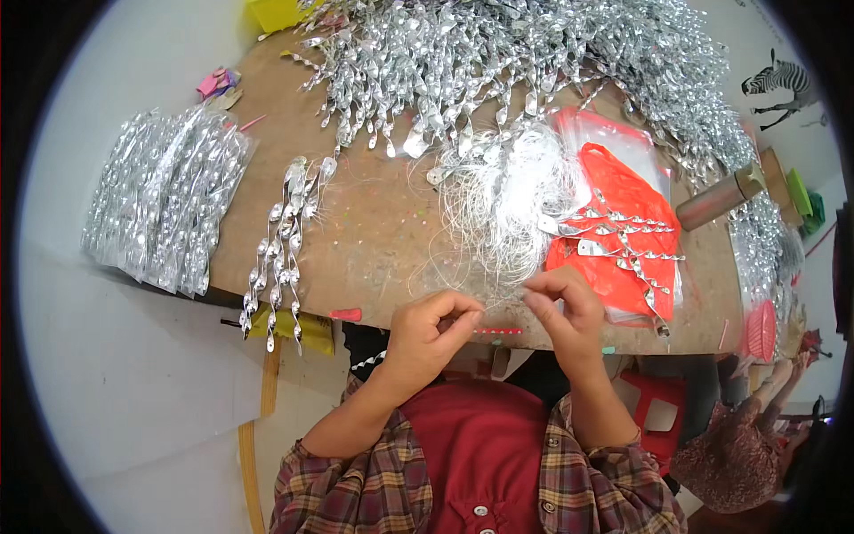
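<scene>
My left hand (431, 336) is closed in a pinch just over the table's front edge, its thumb and forefinger on what looks like a fine clear thread. Facing it, my right hand (569, 313) is pinched too, apparently on the same thread; the thread is barely visible between them. Beyond my fingers lies a tangled heap of white, glossy thread (516, 191). Below my left wrist a short twisted silver strip (369, 360) shows. Several twisted silver strips (623, 236) lie on a red plastic bag (594, 289) beside my right hand, over clear bags.
A bundle of spiral silver strips (286, 236) overhangs the brown table (382, 240) edge. Packed silver bundles (165, 200) lie at the left, a large silver heap (480, 53) at the back. A metal flask (721, 198) lies at right; another person (734, 454) sits beyond.
</scene>
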A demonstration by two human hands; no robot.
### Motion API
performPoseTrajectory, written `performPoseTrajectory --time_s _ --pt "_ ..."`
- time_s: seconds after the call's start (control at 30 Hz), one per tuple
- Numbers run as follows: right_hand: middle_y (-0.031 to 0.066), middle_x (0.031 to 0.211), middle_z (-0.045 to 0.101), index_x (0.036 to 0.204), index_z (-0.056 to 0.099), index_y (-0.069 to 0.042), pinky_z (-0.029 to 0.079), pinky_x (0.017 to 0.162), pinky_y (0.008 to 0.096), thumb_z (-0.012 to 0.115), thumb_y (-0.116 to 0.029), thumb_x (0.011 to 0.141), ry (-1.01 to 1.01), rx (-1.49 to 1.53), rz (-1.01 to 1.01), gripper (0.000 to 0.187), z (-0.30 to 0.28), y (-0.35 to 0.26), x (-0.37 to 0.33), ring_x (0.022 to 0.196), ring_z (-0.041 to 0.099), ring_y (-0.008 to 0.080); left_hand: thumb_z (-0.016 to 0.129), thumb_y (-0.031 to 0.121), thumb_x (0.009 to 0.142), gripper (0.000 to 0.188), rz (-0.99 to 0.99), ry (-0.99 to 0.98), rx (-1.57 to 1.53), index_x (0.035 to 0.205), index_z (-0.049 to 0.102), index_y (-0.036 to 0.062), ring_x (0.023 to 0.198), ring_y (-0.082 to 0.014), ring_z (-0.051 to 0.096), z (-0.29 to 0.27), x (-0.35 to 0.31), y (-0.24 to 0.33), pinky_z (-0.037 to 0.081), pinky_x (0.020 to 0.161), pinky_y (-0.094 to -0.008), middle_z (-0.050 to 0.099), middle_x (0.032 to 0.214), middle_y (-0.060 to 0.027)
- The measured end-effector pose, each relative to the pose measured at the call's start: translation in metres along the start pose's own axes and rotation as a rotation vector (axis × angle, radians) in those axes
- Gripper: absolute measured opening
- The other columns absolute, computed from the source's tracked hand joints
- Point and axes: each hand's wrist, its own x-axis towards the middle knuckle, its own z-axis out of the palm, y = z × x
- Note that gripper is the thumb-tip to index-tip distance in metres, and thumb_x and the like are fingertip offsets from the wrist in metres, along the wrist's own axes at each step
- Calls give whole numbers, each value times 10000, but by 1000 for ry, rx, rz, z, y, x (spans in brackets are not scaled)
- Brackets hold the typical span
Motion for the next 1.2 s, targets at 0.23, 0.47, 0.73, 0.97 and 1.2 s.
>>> performPoseTrajectory --time_s 0.23,0.47,0.73,0.97,1.2 --pt "39 769 611 880 643 -87 394 656 317 704 -49 716 -144 -605 -546 179 20 -16 5 688 539 208 616 17 819 78 248 52 246 883 626 -25 655 -72 562 -2 3 7 441 574 -205 622 752 -45" --pt "39 767 623 856 624 -61 395 638 295 680 -31 744 -67 -574 -586 130 23 -2 6 679 538 178 592 31 864 105 103 70 -77 950 634 -12 672 -68 555 6 -3 0 439 585 -200 628 804 -30" --pt "21 896 529 872 580 -33 397 648 212 620 -59 838 -208 516 205 59 28 10 -3 763 493 80 597 33 870 111 13 31 -285 957 629 -28 779 -97 609 10 -6 2 485 697 -219 646 865 -54" --pt "0 886 511 870 586 -44 389 672 215 622 -85 846 -272 546 310 60 25 8 -1 774 470 75 596 39 878 136 56 81 -246 988 621 -38 847 -101 604 9 -6 -5 489 756 -222 649 924 -65" --pt "-18 859 524 868 591 -50 388 678 209 625 -97 850 -266 496 315 61 24 8 -1 787 480 64 603 44 875 131 15 81 -283 980 623 -31 824 -86 595 10 -5 -3 477 718 -205 649 905 -55"
